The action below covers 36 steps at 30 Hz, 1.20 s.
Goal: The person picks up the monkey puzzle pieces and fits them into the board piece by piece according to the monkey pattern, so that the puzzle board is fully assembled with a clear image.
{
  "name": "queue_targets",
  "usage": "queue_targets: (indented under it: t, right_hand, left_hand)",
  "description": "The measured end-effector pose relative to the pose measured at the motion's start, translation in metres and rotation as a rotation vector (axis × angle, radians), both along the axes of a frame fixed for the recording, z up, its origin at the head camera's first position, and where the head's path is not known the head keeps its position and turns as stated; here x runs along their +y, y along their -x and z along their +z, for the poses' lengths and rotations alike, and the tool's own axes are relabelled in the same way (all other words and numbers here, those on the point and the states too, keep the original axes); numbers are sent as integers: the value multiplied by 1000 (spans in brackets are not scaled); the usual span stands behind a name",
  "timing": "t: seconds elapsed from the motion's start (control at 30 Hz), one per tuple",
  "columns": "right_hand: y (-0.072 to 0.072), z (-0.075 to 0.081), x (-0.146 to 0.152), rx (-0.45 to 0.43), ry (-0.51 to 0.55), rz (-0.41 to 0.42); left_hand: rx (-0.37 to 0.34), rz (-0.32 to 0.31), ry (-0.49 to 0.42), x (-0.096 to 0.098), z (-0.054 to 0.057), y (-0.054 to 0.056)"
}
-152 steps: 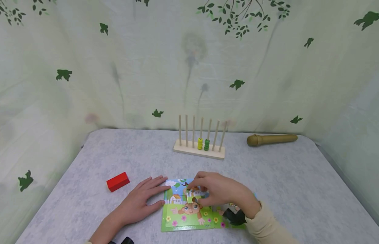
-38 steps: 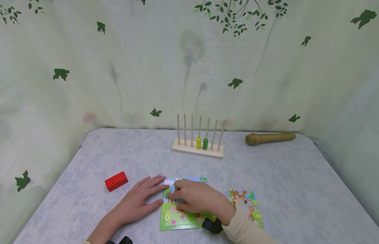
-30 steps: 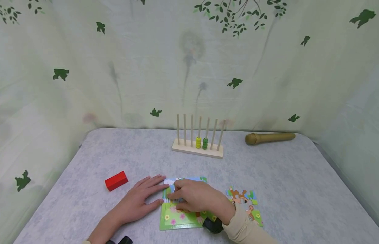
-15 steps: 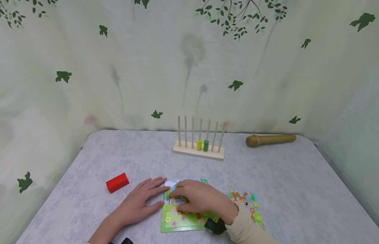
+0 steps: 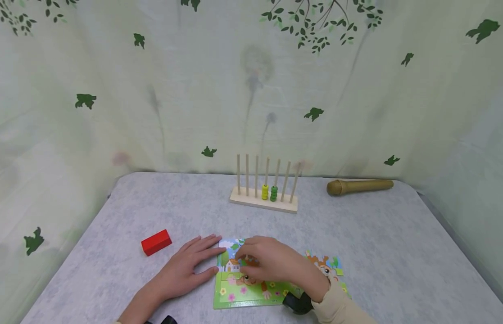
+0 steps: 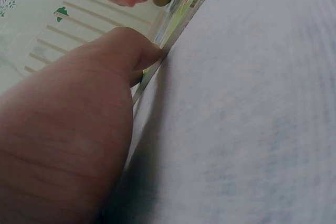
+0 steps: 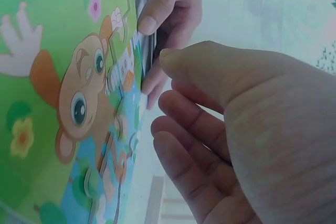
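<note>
A jigsaw puzzle board [image 5: 243, 300] with a monkey picture lies at the front of the table. My left hand [image 5: 189, 271] is spread flat at its left side, thumb and fingertips at the edge; in the left wrist view its thumb [image 6: 137, 51] touches the board's side. My right hand [image 5: 275, 262] is over the upper part of the board. In the right wrist view, the fingers of my right hand [image 7: 210, 124] are loosely bent with nothing between them. A puzzle piece with a house [image 5: 233, 265] sits in the board's left part. The right hand hides some of the picture.
Right of the board lie puzzle pieces with a giraffe-like animal [image 5: 336, 265], partly behind the right forearm. A red block [image 5: 156, 243] is at left. Farther back stand a wooden peg rack [image 5: 263, 203] with yellow and green beads and a wooden microphone-shaped toy [image 5: 360, 186].
Earlier my right hand held the house piece over the board, then pressed at the board's left part. It has now drawn back rightward, uncovering the house piece there. The left hand stays put.
</note>
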State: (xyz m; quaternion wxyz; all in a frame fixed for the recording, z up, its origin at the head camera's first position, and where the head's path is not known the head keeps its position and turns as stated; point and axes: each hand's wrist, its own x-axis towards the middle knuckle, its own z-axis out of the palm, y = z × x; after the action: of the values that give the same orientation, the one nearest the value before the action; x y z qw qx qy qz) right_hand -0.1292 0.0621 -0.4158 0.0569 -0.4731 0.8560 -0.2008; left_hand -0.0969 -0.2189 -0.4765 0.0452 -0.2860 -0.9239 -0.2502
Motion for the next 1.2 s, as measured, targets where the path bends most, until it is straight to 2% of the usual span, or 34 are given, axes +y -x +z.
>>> queue_targets:
  t: [0.5,0.73,1.2]
  right_hand:
    - [-8,2,27,-124,70,-54]
    - [-12,3,34,-111,69,-67]
    - [-14,0,59,-125,114,-95]
  left_hand:
    - [-30,8,24,-1,1,0]
    - [-13,12,20,0,2,-1]
    - [-39,24,31,0,3,0]
